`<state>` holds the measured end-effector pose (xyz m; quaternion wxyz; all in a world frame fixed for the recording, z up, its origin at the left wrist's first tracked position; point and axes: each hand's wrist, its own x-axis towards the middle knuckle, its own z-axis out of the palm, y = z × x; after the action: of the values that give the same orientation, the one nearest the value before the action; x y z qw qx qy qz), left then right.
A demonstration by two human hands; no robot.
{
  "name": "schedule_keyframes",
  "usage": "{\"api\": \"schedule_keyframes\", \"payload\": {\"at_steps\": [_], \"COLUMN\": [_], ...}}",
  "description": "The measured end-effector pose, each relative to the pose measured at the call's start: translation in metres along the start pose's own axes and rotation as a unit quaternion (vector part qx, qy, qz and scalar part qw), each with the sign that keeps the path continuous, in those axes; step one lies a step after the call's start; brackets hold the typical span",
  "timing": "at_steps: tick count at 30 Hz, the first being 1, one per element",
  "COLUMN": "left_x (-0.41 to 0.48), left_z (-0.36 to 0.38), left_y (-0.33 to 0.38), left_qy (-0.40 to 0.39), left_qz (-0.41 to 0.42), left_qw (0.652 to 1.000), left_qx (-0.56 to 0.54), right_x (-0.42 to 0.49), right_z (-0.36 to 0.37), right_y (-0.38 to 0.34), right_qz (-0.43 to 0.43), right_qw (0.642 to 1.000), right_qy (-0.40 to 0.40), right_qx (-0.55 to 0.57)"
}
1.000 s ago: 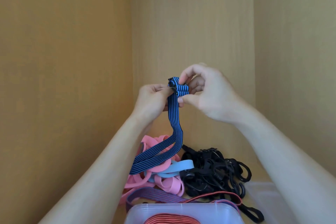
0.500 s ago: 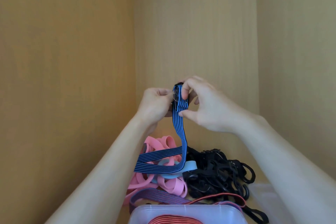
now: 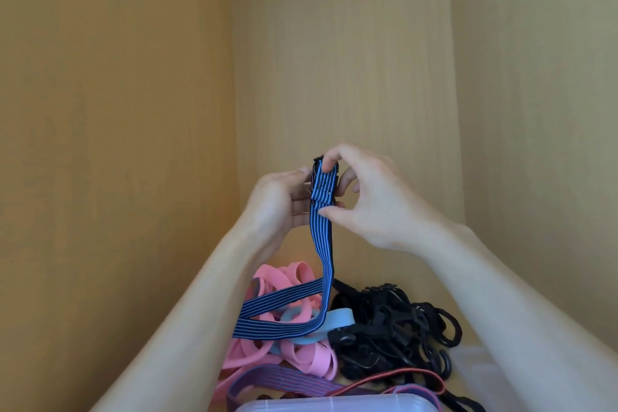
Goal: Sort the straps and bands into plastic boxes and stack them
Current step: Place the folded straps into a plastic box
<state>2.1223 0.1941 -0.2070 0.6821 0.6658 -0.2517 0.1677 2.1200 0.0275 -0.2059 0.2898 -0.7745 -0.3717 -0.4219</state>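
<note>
A blue and black striped strap (image 3: 321,244) hangs from both hands in mid-air. My left hand (image 3: 279,201) grips its folded top end from the left side. My right hand (image 3: 364,201) pinches the same fold between thumb and forefinger. The strap's lower part bends and lies across a pile of pink bands (image 3: 294,354) and a light blue band (image 3: 337,318). A clear plastic box (image 3: 327,405) shows at the bottom edge.
A tangle of black hooked straps (image 3: 394,334) lies right of the pink pile. A purple striped strap (image 3: 277,383) and a thin red cord (image 3: 411,375) lie in front. Wooden walls (image 3: 117,144) close in on the left, back and right.
Both hands have come lower with the strap's top end, and the fold in my fingers has turned flatter toward me. The lower loop now lies further across the pink bands.
</note>
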Motion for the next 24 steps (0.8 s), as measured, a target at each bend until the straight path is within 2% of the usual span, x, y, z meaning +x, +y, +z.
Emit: {"api": "schedule_keyframes", "payload": {"at_steps": [6, 9, 12, 15, 19, 24], "left_x": [0.000, 0.001, 0.001, 0.000, -0.002, 0.000], "left_z": [0.001, 0.002, 0.002, 0.002, 0.006, 0.008], "left_y": [-0.006, -0.010, -0.010, -0.008, -0.006, -0.005], "left_qy": [-0.076, -0.070, -0.068, -0.081, -0.085, -0.078], "left_qz": [0.004, 0.013, 0.022, 0.022, 0.006, 0.015], "left_qw": [0.997, 0.996, 0.996, 0.995, 0.996, 0.995], "left_qx": [0.027, 0.050, 0.055, 0.056, 0.040, 0.062], "right_x": [-0.001, 0.001, 0.004, 0.005, 0.006, 0.005], "right_z": [-0.003, -0.002, -0.006, -0.010, -0.008, -0.004], "right_y": [0.011, 0.016, 0.014, 0.014, 0.019, 0.020], "right_qz": [0.018, 0.034, 0.041, 0.064, 0.106, 0.135], "right_qw": [0.999, 0.999, 0.997, 0.992, 0.985, 0.983], "right_qy": [-0.023, -0.033, -0.032, 0.009, 0.046, 0.004], "right_qx": [-0.025, -0.021, 0.048, 0.112, 0.126, 0.126]}}
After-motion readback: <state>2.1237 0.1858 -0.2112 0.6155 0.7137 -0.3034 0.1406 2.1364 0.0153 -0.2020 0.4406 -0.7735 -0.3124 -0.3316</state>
